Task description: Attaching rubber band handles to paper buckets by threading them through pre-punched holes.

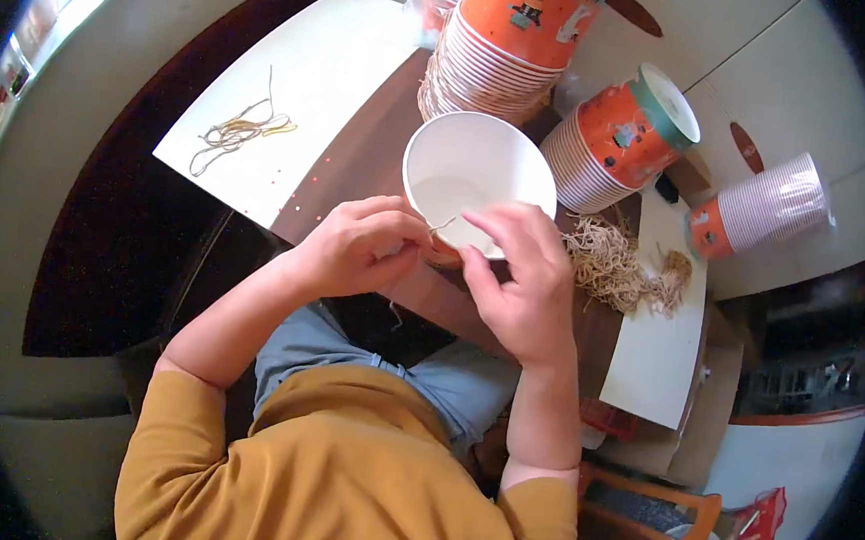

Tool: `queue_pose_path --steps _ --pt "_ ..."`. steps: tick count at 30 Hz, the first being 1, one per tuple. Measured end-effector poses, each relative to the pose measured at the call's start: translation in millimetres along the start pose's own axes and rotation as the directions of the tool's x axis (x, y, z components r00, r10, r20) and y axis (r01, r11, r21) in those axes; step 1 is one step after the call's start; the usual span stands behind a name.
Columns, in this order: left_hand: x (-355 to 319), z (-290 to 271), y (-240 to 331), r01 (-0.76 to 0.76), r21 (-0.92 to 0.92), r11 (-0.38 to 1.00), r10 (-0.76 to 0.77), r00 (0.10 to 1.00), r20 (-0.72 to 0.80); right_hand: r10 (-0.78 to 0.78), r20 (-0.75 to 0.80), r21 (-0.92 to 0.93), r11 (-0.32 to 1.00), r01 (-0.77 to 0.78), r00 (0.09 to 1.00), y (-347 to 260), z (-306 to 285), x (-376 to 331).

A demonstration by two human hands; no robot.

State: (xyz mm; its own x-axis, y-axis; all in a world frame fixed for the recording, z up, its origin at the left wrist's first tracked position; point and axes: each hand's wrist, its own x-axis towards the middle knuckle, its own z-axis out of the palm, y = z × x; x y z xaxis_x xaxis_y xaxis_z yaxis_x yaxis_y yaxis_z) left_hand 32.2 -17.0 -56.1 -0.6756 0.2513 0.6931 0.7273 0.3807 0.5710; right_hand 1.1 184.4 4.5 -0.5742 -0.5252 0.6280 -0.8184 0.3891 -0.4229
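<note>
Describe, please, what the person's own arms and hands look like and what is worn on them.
Both arms are bare from just above the elbow down, under short mustard-yellow sleeves. The left hand and right hand are bare too: no gloves, and no rings, watch or bracelets are visible.

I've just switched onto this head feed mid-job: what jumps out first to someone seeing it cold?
The white paper bowl at centre, tilted toward the camera, with the left hand and right hand meeting at its near rim over a thin rubber band. Behind and right of it lie stacks of orange cups. A heap of tan rubber bands sits right of the hands, and a few loose bands on the white sheet at left.
</note>
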Motion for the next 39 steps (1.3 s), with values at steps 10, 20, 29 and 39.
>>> queue_pose_path --steps 10,20,29,39 --pt "-13 14 3 0.395 -0.706 0.588 -0.470 0.877 0.099 -0.118 0.065 -0.385 0.913 0.134 0.991 -4 29 -12" --pt "-7 17 27 0.488 -0.263 0.832 -0.533 0.836 -0.135 -0.025 -0.037 -0.392 0.920 0.009 0.999 -17 34 -29" --pt "-12 25 30 0.310 0.275 0.910 -0.214 0.920 -0.330 0.131 -0.237 -0.220 0.958 -0.185 0.963 -22 60 -43" --pt "-4 25 26 0.508 -0.596 0.622 -0.720 0.671 -0.179 0.415 -0.169 0.304 0.885 -0.353 0.894 1 85 -40"
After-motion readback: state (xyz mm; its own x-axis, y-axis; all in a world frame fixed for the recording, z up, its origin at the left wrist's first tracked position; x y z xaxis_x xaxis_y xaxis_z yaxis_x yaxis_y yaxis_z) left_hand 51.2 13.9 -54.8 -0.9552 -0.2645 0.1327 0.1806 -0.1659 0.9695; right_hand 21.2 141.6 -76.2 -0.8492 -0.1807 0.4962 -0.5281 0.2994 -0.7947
